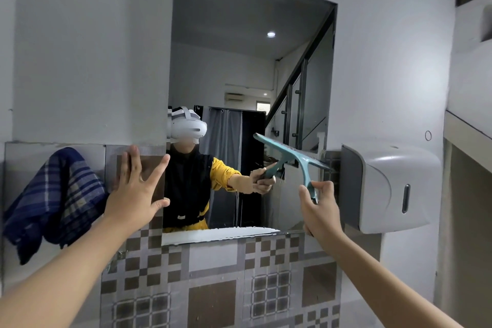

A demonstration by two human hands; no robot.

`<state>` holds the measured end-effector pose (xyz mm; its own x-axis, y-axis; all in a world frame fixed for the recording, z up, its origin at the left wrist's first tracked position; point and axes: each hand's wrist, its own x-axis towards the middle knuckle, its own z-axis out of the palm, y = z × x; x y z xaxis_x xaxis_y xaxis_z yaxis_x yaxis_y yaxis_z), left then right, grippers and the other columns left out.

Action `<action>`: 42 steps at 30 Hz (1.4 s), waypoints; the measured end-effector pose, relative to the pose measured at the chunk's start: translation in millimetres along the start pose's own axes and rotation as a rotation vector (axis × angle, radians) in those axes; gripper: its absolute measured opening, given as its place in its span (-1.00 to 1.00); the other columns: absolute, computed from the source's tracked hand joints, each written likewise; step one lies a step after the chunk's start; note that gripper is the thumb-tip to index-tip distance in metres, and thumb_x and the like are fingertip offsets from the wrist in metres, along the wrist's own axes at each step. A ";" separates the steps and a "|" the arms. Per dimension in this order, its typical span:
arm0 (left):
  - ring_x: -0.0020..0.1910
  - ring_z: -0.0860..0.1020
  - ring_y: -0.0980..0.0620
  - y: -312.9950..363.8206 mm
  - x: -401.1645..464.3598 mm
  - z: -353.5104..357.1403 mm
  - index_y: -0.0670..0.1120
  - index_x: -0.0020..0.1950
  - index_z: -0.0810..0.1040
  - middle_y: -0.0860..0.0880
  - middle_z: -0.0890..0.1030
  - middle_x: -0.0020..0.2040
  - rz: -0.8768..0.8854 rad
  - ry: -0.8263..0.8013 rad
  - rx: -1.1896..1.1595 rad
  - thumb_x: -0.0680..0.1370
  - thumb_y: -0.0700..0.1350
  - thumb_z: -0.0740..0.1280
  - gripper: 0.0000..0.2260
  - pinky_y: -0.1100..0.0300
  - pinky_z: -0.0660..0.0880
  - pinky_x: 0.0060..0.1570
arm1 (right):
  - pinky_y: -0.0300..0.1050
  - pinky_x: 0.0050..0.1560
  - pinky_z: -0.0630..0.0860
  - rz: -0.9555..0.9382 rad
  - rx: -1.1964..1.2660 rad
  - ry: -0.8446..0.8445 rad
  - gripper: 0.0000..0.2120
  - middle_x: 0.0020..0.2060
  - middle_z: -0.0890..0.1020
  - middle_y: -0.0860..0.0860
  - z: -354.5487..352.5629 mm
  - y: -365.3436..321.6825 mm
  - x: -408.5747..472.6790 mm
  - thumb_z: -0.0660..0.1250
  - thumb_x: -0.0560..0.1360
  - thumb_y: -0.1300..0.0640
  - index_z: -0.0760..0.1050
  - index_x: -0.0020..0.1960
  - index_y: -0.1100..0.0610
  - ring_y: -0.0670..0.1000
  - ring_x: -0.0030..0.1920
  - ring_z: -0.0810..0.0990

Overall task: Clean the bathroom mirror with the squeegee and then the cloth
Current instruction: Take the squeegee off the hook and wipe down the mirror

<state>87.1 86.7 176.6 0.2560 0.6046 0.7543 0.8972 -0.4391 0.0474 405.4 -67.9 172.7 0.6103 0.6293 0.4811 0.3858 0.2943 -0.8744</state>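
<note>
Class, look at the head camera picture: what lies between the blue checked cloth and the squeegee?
In the head view, the open left hand pressed on the tiled wall, then the mirror, separate cloth from squeegee.

Your right hand grips the handle of the teal squeegee, whose blade lies against the mirror near its right edge, tilted down to the right. Your left hand is spread flat on the tiled wall just left of the mirror. A band of foam runs along the mirror's bottom edge. A blue checked cloth hangs on the wall at your left. A white dispenser sits just right of the mirror.
</note>
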 end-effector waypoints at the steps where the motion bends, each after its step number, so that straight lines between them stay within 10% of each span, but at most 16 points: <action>1: 0.37 -0.44 -0.16 1.1 0.2 0.4 0.19 0.48 -0.23 -0.16 -0.44 0.45 0.000 -0.004 -0.001 0.41 0.13 0.40 -0.09 -0.35 0.24 0.26 | -0.27 -0.62 0.33 0.023 0.018 0.012 -0.78 -0.35 0.44 0.09 3.6 -1.7 -1.4 0.23 0.59 0.02 0.28 0.16 0.05 -0.01 -0.52 0.35; 16: 0.39 -0.45 -0.20 -20.3 -8.9 -5.5 0.25 0.43 -0.37 -0.14 -0.52 0.42 -0.002 -0.005 -0.028 0.48 0.20 0.28 -0.15 -0.31 0.10 0.36 | -0.16 -0.53 0.49 0.251 0.486 -0.079 -0.81 -0.34 0.51 0.15 119.9 -73.1 -62.3 0.23 0.60 0.09 0.22 0.09 0.08 0.04 -0.58 0.49; 22: 0.45 -0.15 -0.30 -7.3 -15.3 1.1 0.17 0.51 -0.08 -0.28 -0.21 0.51 0.113 0.066 -0.051 0.39 0.09 0.44 -0.12 -0.17 0.58 -0.05 | 0.05 -0.16 0.66 0.192 0.465 -0.186 -0.76 -0.11 0.60 0.18 163.9 -89.4 -91.7 0.29 0.55 0.05 0.23 0.07 0.04 0.05 -0.29 0.60; 30: 0.42 0.12 -0.36 -13.7 -43.1 18.3 0.00 0.48 0.22 -0.39 0.08 0.46 0.169 0.079 0.004 0.21 0.02 0.58 -0.09 -0.16 0.51 0.03 | -0.14 -0.24 0.53 0.082 0.342 -0.113 -0.78 -0.13 0.58 0.06 187.4 -79.0 -108.0 0.26 0.57 0.02 0.22 0.07 0.00 0.02 -0.20 0.60; 42: 0.47 -0.25 -0.25 -20.5 -42.4 35.7 0.17 0.51 -0.13 -0.17 -0.35 0.50 0.152 0.064 -0.073 0.41 0.13 0.41 -0.13 -0.12 0.37 0.24 | -0.04 -0.51 0.53 -0.264 0.016 -0.099 -0.78 -0.40 0.48 0.01 155.2 -12.4 -97.8 0.36 0.51 0.09 0.31 -0.04 -0.08 -0.10 -0.51 0.39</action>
<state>70.7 93.8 120.2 0.3614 0.4853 0.7961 0.8209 -0.5706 -0.0247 233.5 -21.5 126.7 0.4193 0.5960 0.6848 0.5111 0.4684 -0.7206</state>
